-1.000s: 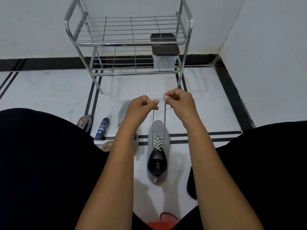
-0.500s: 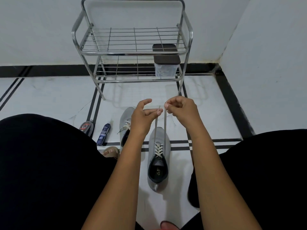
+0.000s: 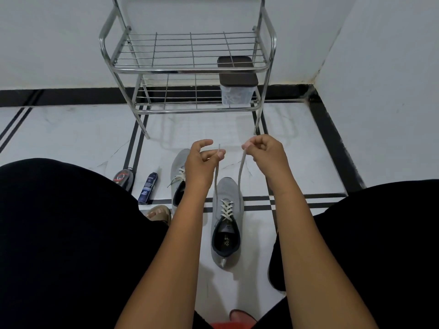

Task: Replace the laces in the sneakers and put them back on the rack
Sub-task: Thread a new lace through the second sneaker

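Pinching one lace end in each of the hands, the person is sitting over a grey sneaker (image 3: 227, 224) that's lying on the white tiled floor (image 3: 71, 136) between their knees, toe pointing toward the rack. The left hand (image 3: 202, 162) is gripping its end between thumb and a finger with the tip poking up, the other fingers loosely spread. The right hand (image 3: 266, 153) is curled tighter, nipping the other end. Both strands of the lace (image 3: 240, 172) are running up from the criss-crossed eyelets, held apart and fairly taut.

The second sneaker (image 3: 178, 176) is sitting just to the left, partly hidden behind the left wrist, its lace hanging loose. Further left a dark spray can (image 3: 147, 187) and a round tin (image 3: 123, 178) are lying on the floor. The metal rack (image 3: 190, 67) is standing against the wall, well beyond the shoes, with a clear lidded box (image 3: 237, 91) on its lower shelf.
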Demonstrator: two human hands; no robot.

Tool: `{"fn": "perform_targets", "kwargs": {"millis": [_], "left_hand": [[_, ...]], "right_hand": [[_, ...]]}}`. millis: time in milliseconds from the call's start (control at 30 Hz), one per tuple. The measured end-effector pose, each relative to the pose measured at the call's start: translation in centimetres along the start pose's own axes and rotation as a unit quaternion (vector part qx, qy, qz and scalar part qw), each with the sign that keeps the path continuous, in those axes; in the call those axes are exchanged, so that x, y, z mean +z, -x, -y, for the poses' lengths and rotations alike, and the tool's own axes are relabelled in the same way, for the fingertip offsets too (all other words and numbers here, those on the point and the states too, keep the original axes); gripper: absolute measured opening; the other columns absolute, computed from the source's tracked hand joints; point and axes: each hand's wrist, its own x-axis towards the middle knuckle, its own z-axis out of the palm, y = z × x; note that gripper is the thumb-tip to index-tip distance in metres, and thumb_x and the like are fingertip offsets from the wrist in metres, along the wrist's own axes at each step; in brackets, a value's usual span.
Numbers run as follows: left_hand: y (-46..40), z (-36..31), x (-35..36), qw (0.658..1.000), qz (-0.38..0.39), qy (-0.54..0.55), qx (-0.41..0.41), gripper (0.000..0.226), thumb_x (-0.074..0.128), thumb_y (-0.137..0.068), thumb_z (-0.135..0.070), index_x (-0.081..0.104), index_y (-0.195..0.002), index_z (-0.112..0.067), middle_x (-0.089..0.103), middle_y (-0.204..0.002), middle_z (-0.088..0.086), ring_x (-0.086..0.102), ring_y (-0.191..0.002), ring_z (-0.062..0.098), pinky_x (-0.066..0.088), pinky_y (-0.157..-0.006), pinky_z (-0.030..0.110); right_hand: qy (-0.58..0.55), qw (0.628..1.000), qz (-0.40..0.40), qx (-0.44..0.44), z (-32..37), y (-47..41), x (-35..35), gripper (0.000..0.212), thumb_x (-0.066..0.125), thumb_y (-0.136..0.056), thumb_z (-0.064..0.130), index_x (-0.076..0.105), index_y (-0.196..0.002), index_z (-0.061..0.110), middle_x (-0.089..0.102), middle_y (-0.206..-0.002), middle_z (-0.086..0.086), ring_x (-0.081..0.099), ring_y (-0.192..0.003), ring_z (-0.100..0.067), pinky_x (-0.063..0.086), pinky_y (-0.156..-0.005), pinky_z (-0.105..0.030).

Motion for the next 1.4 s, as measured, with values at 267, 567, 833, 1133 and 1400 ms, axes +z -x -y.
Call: {"fn": "perform_targets", "kwargs": {"millis": [267,567,833,1133,1400], "left_hand": [[1.2,9.4,-0.4,0.949,0.045,-0.280,-0.134,0.034,0.041,-0.086,-0.002,0.061,-0.070,-0.024,0.068,-0.089,0.002,0.065,-0.084,0.025,0.050,-0.076,0.035],[3.5,16.6,-0.4,0.881,0.083,-0.402,-0.233,0.026,0.050,-0.091,-0.017,0.071,-0.106,-0.015,0.068,-0.110,0.008,0.062,-0.101,0.028,0.049,-0.080,0.032],[2.4,18.2,0.0,0.902,0.029,-0.276,-0.330,0.026,0.065,-0.086,-0.027,0.061,-0.065,-0.013,0.066,-0.082,0.014,0.063,-0.083,0.031,0.045,-0.070,0.031],[2.3,19.1,0.4,0.905,0.011,-0.315,-0.287,0.041,0.057,-0.091,-0.021,0.041,-0.054,-0.017,0.053,-0.074,0.005,0.049,-0.070,0.026,0.034,-0.062,0.028],[2.0,19.2,0.4,0.906,0.021,-0.314,-0.282,0.032,0.058,-0.089,-0.025,0.049,-0.059,-0.018,0.068,-0.090,0.009,0.061,-0.087,0.031,0.038,-0.066,0.029]], "right_hand": [[0.156,0.969,-0.034,0.190,-10.0,0.9,2.5,0.019,0.039,-0.089,0.007,0.045,-0.101,0.020,0.062,-0.094,-0.009,0.063,-0.079,-0.027,0.051,-0.069,-0.035],[0.261,0.889,0.139,0.349,-16.2,4.4,4.5,0.015,0.054,-0.084,0.024,0.056,-0.088,0.009,0.061,-0.079,-0.009,0.067,-0.074,-0.027,0.041,-0.050,-0.022],[0.388,0.866,0.161,0.272,-17.7,5.1,6.0,0.028,0.059,-0.088,0.027,0.064,-0.111,0.012,0.065,-0.110,-0.010,0.062,-0.102,-0.030,0.046,-0.072,-0.029],[0.439,0.850,0.158,0.245,-18.1,5.2,6.6,0.025,0.051,-0.093,0.016,0.062,-0.114,0.010,0.062,-0.116,-0.011,0.061,-0.105,-0.029,0.048,-0.078,-0.032],[0.429,0.880,0.052,0.197,-17.0,6.5,7.5,0.026,0.055,-0.093,0.031,0.060,-0.109,0.012,0.060,-0.112,-0.007,0.061,-0.100,-0.027,0.045,-0.073,-0.031]]}}
